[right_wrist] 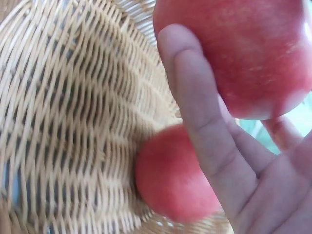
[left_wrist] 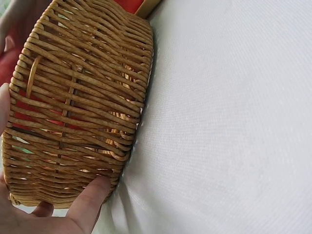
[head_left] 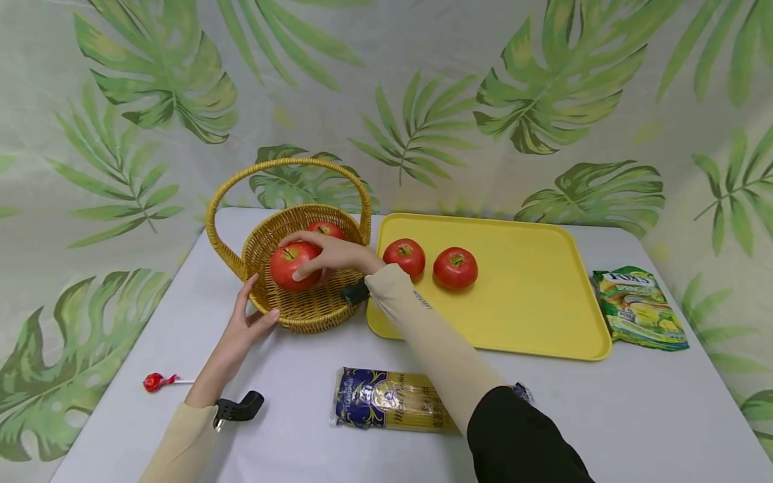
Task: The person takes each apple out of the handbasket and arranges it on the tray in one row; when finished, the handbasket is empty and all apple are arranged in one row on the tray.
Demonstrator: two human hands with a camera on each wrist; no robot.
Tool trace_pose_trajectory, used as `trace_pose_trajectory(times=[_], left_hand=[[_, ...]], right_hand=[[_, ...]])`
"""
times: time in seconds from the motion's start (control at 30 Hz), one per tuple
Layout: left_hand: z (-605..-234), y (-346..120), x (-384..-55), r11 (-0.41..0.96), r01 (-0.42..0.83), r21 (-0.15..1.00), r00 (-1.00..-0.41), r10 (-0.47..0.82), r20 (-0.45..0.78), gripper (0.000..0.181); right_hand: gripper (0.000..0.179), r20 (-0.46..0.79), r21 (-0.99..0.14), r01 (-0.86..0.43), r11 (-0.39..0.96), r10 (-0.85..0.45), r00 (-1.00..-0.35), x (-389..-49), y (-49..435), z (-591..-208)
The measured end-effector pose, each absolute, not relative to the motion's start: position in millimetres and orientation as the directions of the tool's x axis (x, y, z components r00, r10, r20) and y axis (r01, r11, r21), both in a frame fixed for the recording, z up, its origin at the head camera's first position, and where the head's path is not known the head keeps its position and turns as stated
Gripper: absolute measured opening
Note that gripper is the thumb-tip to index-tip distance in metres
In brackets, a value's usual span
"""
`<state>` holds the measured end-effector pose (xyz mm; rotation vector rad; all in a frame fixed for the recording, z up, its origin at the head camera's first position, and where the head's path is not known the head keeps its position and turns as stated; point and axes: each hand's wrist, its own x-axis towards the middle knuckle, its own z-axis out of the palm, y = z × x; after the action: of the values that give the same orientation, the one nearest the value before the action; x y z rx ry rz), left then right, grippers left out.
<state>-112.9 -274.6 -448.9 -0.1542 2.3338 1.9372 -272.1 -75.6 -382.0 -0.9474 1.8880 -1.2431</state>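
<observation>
My right hand (head_left: 329,255) grips a red apple (head_left: 290,268) over the wicker basket (head_left: 308,323), fingers and thumb round its sides. A second apple (head_left: 326,229) lies inside at the back of the basket; in the right wrist view that lower apple (right_wrist: 175,175) rests against the woven wall, below the held apple (right_wrist: 243,53). With thumb and fingers, my left hand (head_left: 238,339) holds the basket at its front left rim. The left wrist view has fingertips (left_wrist: 92,197) against the outer weave.
Two apples, one (head_left: 404,259) partly behind my right wrist and another (head_left: 455,269), sit on a yellow tray (head_left: 531,288). A spaghetti pack (head_left: 392,400) lies in front, partly under the right sleeve. A lollipop (head_left: 153,382) lies left, a green candy bag (head_left: 640,308) right.
</observation>
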Motion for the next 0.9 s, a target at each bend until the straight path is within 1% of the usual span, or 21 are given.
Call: trace_pose_trajectory(times=[0.2,0.4,0.5,0.73,0.9], left_hand=[[-447.6,-272.1,-113.4,0.178,-0.137,0.974,-0.99,-0.011,-0.138,0.083],[-448.1,-272.0,-113.5,0.168,-0.143,0.975,-0.99,-0.008,-0.144,0.084],[-448.2,-272.0,-112.7,0.172,-0.144,0.974,-0.989,-0.008,-0.145,0.083],[-447.2,-272.4,-110.4,0.199,-0.147,0.969,-0.989,-0.013,-0.147,0.083],[-447.9,-273.3,-111.6,0.205,-0.152,0.967,-0.988,-0.015,-0.152,0.083]], right_hand=[[0.061,-0.118,-0.938,-0.226,0.261,-0.858,-0.5,-274.3,-48.6,-369.5],[0.062,-0.122,-0.934,-0.231,0.273,-0.85,-0.512,-277.3,-13.0,-359.1],[0.063,-0.127,-0.933,-0.222,0.285,-0.834,-0.537,-277.2,8.0,-353.5],[0.06,-0.119,-0.92,-0.221,0.324,-0.768,-0.629,-281.5,61.2,-351.3],[0.061,-0.134,-0.903,-0.212,0.373,-0.714,-0.687,-281.9,101.3,-349.3]])
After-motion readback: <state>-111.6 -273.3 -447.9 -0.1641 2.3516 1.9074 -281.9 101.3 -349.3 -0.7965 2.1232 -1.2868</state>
